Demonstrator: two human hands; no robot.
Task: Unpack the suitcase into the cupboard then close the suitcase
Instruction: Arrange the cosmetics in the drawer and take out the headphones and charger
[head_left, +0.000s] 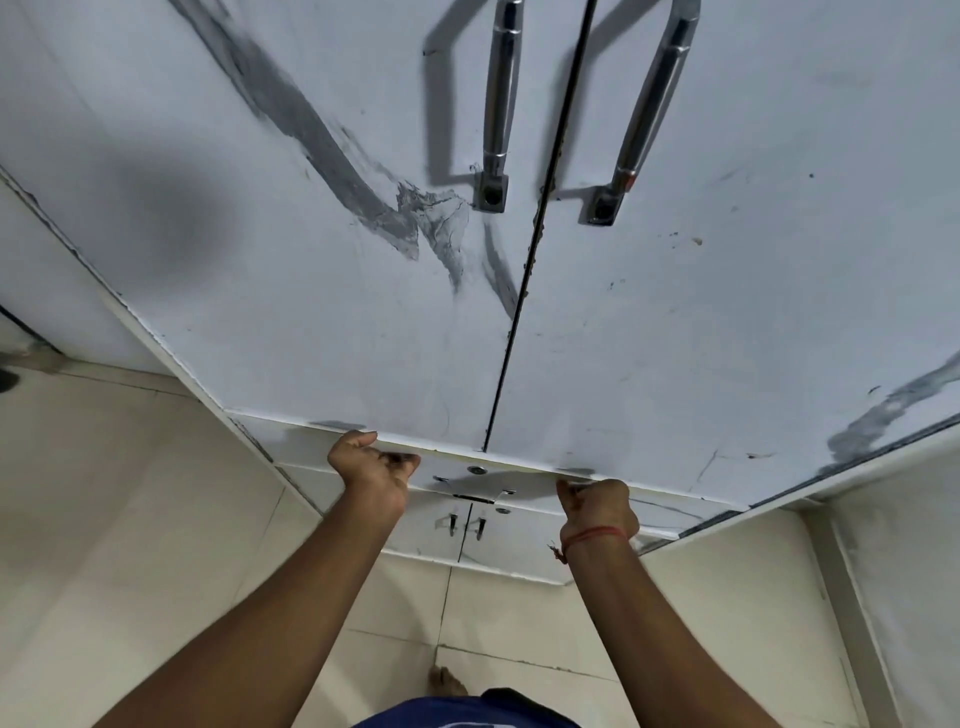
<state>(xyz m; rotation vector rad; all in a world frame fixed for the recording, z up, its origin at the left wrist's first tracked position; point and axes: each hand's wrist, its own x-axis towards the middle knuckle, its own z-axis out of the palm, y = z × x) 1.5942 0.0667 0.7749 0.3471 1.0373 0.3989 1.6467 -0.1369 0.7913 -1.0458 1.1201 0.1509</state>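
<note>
A tall white cupboard with two shut doors fills the head view: the left door (322, 291) and the right door (701, 338) meet at a dark seam, each with a chrome bar handle (498, 104) near it. My left hand (371, 467) has its fingers curled under the bottom edge of the left door. My right hand (597, 506), a red thread on its wrist, curls its fingers under the bottom edge of the right door. No suitcase is in view.
Below the big doors sit a drawer front with a keyhole (477, 470) and small lower doors with short handles (467, 525). Pale floor tiles (130, 519) lie to the left and below. A bare foot (447, 683) stands close to the cupboard base.
</note>
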